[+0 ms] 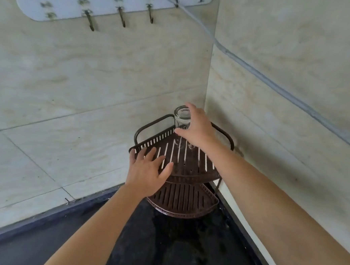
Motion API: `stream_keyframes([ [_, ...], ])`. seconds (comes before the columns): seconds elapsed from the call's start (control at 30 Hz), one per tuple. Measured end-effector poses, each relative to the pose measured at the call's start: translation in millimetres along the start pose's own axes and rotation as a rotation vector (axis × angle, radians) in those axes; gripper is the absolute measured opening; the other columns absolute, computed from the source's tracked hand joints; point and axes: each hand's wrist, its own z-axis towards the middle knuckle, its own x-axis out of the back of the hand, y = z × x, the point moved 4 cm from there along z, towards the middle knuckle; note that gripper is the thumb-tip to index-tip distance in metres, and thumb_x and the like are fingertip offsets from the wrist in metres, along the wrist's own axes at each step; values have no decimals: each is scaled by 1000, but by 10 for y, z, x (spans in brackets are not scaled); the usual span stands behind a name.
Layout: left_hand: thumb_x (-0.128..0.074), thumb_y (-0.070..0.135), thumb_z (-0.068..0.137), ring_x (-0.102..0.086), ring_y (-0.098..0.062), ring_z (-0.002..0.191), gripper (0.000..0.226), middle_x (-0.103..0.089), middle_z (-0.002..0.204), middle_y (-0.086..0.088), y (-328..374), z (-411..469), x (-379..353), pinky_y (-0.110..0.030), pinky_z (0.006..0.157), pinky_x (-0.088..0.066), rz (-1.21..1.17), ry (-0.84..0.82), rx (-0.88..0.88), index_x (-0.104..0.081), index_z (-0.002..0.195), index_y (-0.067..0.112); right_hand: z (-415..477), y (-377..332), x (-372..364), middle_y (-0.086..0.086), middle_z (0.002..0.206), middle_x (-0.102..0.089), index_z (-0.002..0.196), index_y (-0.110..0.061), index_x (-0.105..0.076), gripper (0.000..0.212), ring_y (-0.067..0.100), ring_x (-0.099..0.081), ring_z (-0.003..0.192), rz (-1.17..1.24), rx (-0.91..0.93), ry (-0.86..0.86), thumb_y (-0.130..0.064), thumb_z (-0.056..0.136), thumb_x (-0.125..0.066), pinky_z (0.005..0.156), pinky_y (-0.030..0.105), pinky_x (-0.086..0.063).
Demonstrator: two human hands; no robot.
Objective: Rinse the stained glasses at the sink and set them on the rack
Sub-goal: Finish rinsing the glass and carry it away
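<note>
1. The glass [182, 116] is clear and plain. It stands just above the middle of the frame, at the back corner of the rack [190, 162], on the top tier.
2. Its long axis is upright, with a round end facing up; whether that end is the mouth or the base cannot be told.
3. The right hand [198, 127] grips the glass from the right, with the thumb low on its side and the fingers curled round its top and far side.
4. The left hand [146, 171] holds nothing. It lies flat, with fingers spread, on the front left edge of the top tier.
5. The brown slotted rack has a lower tier [184, 199] and stands on a dark counter [172, 246] in the corner of the tiled walls.
6. A white rail of metal hooks [108, 3] runs across the upper left, and a grey cable [276, 85] slants down the right wall.
</note>
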Motion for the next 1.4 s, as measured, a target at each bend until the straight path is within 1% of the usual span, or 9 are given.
stream_keyframes([
  [0.1, -3, 70, 90, -27, -29, 149, 82, -43, 157, -4, 6, -4, -10, -56, 122, -3, -15, 40, 16, -58, 140, 34, 51, 16, -86, 7, 143, -42, 157, -25, -28, 89, 21, -55, 122, 40, 33, 7, -32, 84, -79, 87, 21, -39],
  [0.23, -4, 67, 89, -25, -29, 150, 82, -41, 158, -6, 19, -13, -1, -54, 124, -4, -28, 57, 31, -56, 142, 32, 78, 28, -98, 8, 142, -41, 156, -28, -26, 89, 23, -57, 118, 16, 75, 6, -35, 85, -79, 85, 28, -49],
  [0.33, -5, 68, 91, -9, -30, 155, 78, -25, 165, -8, 32, -43, 2, -52, 124, 3, -68, 80, 52, -41, 152, 34, 13, 34, -94, 14, 156, -28, 160, -24, -13, 103, 29, -42, 139, -67, 70, -12, -45, 83, -79, 99, 39, -49],
  [0.4, -7, 70, 95, 9, -27, 156, 73, -4, 169, -8, 12, -93, -30, -50, 124, 10, -124, 110, 66, -24, 158, 36, -113, 23, -79, 21, 165, -12, 161, -18, -8, 102, 38, -20, 151, -134, 76, 57, -54, 88, -70, 115, 48, -35],
  [0.5, -11, 68, 99, 27, -22, 151, 72, 20, 167, -6, -162, -322, -115, -49, 122, 15, -149, 185, 120, -4, 161, 31, -373, -122, -68, 26, 165, -10, 159, -13, -21, 80, 44, -13, 152, -186, 238, 243, -52, 98, -54, 121, 56, -21],
  [0.7, -13, 64, 100, 20, -27, 153, 74, 17, 168, -8, -1016, -1384, -264, -54, 124, 4, -40, 162, 414, -2, 162, 25, -834, -706, -552, 25, 164, -19, 153, -10, -39, 63, 42, -16, 153, -85, 564, 215, -45, 101, -52, 121, 55, -17],
  [1.03, -16, 65, 97, 6, -31, 155, 77, 3, 169, -10, -2451, -3934, 288, -56, 123, -1, -3, 243, 811, -12, 162, 24, -2256, -2430, -1939, 20, 165, -21, 151, -14, -39, 69, 39, -18, 153, -61, 773, -180, -59, 99, -35, 121, 55, -22],
  [1.17, -22, 62, 98, -3, -35, 155, 73, -4, 169, -12, -3043, -5509, 370, -61, 122, -11, 2, 289, 988, -21, 160, 24, -3290, -3526, -2672, 20, 163, -23, 151, -13, -40, 69, 39, -22, 151, -25, 898, -273, -58, 99, -35, 120, 54, -24],
  [1.4, -9, 70, 91, 11, -30, 155, 81, 10, 168, -9, -3660, -8585, 458, -56, 123, -3, 61, 301, 1376, -7, 161, 29, -5647, -5359, -4010, 17, 165, -19, 156, -16, -31, 74, 34, -19, 151, 67, 1099, -600, -59, 97, -44, 119, 53, -28],
])
